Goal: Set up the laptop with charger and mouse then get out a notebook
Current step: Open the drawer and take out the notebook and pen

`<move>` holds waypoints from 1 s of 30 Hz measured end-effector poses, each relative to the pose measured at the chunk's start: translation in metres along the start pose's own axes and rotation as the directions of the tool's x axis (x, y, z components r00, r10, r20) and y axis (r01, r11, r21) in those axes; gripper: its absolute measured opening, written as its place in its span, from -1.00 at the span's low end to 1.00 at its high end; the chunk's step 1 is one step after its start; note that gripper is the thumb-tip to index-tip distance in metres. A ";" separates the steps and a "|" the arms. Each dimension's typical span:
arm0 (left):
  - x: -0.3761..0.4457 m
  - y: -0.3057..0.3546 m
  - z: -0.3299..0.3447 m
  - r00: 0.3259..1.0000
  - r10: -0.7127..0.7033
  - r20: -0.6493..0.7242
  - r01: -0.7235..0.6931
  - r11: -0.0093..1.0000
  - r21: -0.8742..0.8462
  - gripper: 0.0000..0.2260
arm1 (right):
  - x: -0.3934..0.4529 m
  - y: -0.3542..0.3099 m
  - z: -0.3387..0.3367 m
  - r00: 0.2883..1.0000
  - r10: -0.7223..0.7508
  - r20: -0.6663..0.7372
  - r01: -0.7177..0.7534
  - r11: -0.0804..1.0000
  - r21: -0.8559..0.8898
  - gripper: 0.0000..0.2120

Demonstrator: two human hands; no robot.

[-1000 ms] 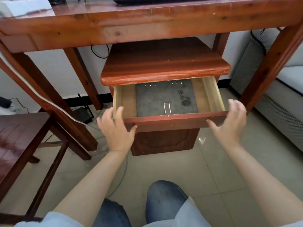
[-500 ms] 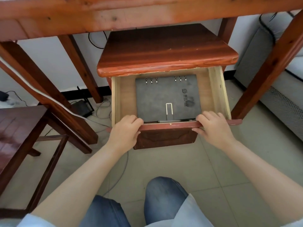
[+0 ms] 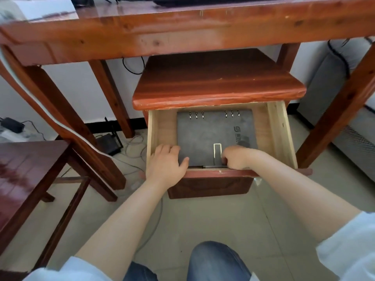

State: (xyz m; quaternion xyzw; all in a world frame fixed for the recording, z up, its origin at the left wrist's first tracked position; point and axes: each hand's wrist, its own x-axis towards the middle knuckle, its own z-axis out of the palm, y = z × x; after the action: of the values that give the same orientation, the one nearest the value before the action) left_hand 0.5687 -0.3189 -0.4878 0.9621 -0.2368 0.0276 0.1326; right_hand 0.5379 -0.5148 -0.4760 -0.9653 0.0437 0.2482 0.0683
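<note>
A dark grey ring-bound notebook [image 3: 213, 130] lies flat in the open drawer [image 3: 281, 126] of a small red-brown cabinet under the table. My left hand [image 3: 165, 163] reaches into the drawer, fingers over the notebook's near left corner, thumb on the cover. My right hand [image 3: 236, 157] is curled at the notebook's near edge, just right of its metal clasp. The notebook still lies on the drawer bottom. The laptop's dark front edge [image 3: 213, 0] shows at the top of the table.
The red wooden table [image 3: 182, 31] spans overhead, legs at both sides. A wooden chair [image 3: 26, 175] stands at the left. A router [image 3: 109, 144], cables and a power strip lie on the floor at the wall. A grey sofa [image 3: 355, 126] is at the right.
The drawer was pulled further out. Both hands left its front edge and went inside, onto the notebook's near edge. The camera tilted up.
</note>
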 end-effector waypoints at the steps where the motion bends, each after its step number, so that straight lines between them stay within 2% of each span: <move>1: 0.000 0.000 -0.001 1.000 -0.013 0.006 0.013 1.000 0.001 -0.61 | 0.001 0.000 -0.001 1.000 0.003 0.016 -0.003 1.000 -0.003 -0.72; 6: -0.003 0.003 -0.003 0.999 -0.030 0.029 0.030 0.999 0.014 -0.62 | 0.000 -0.002 -0.007 0.997 0.015 0.069 -0.011 0.998 -0.058 -0.73; 9: -0.003 0.003 -0.005 0.998 -0.044 0.035 0.044 0.999 0.011 -0.62 | -0.003 -0.006 -0.005 1.000 0.011 0.022 -0.008 0.993 -0.119 -0.71; 14: -0.006 0.005 -0.003 0.999 -0.043 -0.027 0.043 0.999 -0.001 -0.65 | -0.009 0.001 -0.002 0.994 -0.035 -0.099 0.035 0.999 0.000 -0.68; 20: -0.009 0.005 -0.003 0.998 -0.041 -0.050 0.041 0.999 0.002 -0.68 | 0.001 -0.001 0.002 0.999 -0.042 0.005 0.042 0.999 -0.018 -0.77; 23: -0.008 0.005 -0.003 0.998 -0.035 -0.059 0.035 0.999 0.006 -0.68 | -0.001 0.002 -0.001 0.996 -0.085 0.010 0.085 0.996 -0.017 -0.81; 26: -0.007 0.004 -0.003 0.998 -0.028 -0.055 0.028 1.000 0.009 -0.68 | -0.007 0.008 -0.004 0.988 -0.158 0.000 0.157 0.985 -0.069 -0.94; 30: -0.005 0.002 -0.001 0.998 -0.023 -0.061 0.023 1.000 0.009 -0.65 | -0.020 0.016 -0.005 0.972 -0.230 -0.040 0.231 0.973 0.012 -0.89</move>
State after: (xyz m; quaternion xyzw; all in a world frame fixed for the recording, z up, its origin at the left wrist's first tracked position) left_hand 0.5632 -0.3178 -0.4865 0.9641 -0.2214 0.0564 0.1355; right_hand 0.5214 -0.5304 -0.4637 -0.9679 -0.0651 0.2195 0.1037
